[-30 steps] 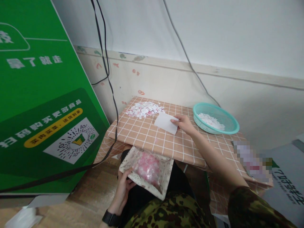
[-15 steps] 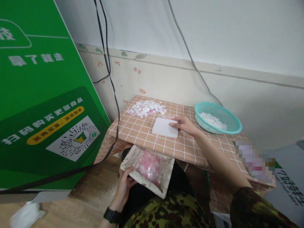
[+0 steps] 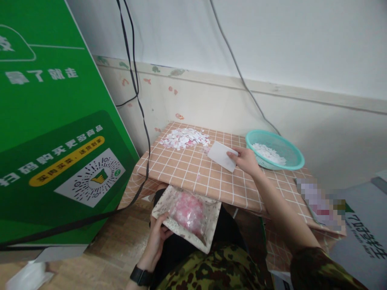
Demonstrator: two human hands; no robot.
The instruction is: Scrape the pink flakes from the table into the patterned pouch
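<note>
My left hand (image 3: 159, 233) grips the near left rim of a speckled square tray (image 3: 211, 231), held tilted over my lap below the table edge. Inside the tray lies a heap of small pink and clear pieces (image 3: 188, 209). Out over the table, my right hand (image 3: 244, 159) pinches the right end of a white card (image 3: 222, 156) between thumb and fingers. The card is just above or on the tablecloth; I cannot tell which. Beyond it to the left is a pile of small white and pink pieces (image 3: 184, 137). A few pinkish bits lie beside the card's left edge.
A turquoise basket (image 3: 298, 161) with white pieces stands at the table's back right. The table has a brown checked cloth (image 3: 181, 165). A green printed panel (image 3: 69, 104) rises at the left, a dark strap (image 3: 147, 137) hanging before it. A grey box (image 3: 359, 217) is at right.
My right hand has moved to the right with the white card, which has turned so its right end points nearer me. My left hand and the tray have hardly moved.
</note>
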